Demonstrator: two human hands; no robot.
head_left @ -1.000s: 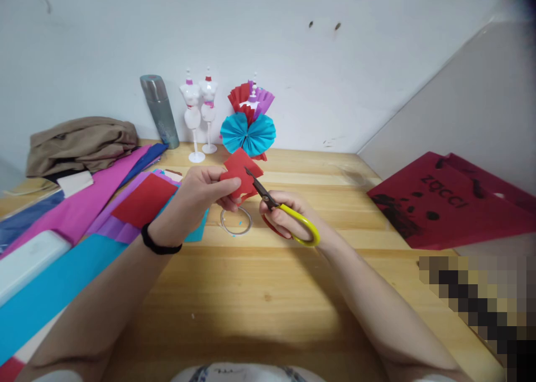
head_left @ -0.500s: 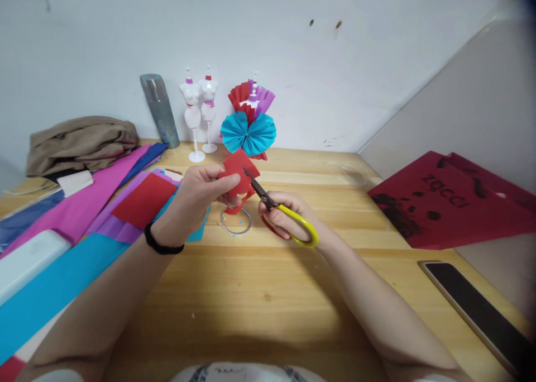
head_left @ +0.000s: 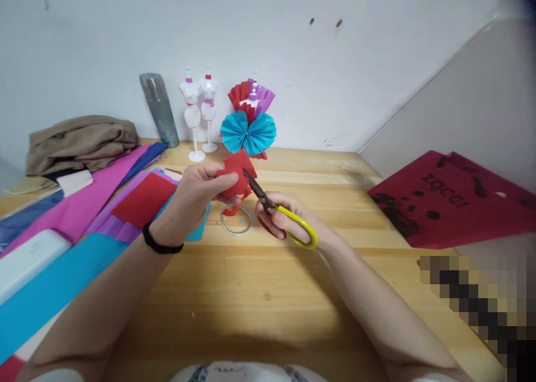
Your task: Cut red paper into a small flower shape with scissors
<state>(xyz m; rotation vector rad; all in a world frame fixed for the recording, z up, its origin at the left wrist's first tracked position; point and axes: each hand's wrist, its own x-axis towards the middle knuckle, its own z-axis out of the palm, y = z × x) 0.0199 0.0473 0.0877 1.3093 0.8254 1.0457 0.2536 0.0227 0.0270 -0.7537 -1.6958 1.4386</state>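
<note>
A small piece of red paper [head_left: 238, 163] is pinched between the thumb and fingers of my left hand [head_left: 201, 195], and a cut strip of it hangs below. My right hand [head_left: 287, 211] grips scissors [head_left: 297, 225] with one yellow and one red handle. Their dark blades point up and left and meet the right side of the paper. Under the paper, a thin ring [head_left: 237, 232] lies on the wooden table [head_left: 268, 298] with tiny blue scraps in it. A black band circles my left wrist.
Coloured sheets [head_left: 144, 199] and brown cloth [head_left: 84, 142] lie at left. Along the wall stand a bottle [head_left: 161, 114], two white mannequins [head_left: 192, 117] and one dressed in folded paper [head_left: 249, 133]. A red bag [head_left: 444, 203] is at right, above a pixelated area.
The red paper and my left hand have shifted slightly left and turned a little. The scissors have moved slightly left, and their handles are a little different in position.
</note>
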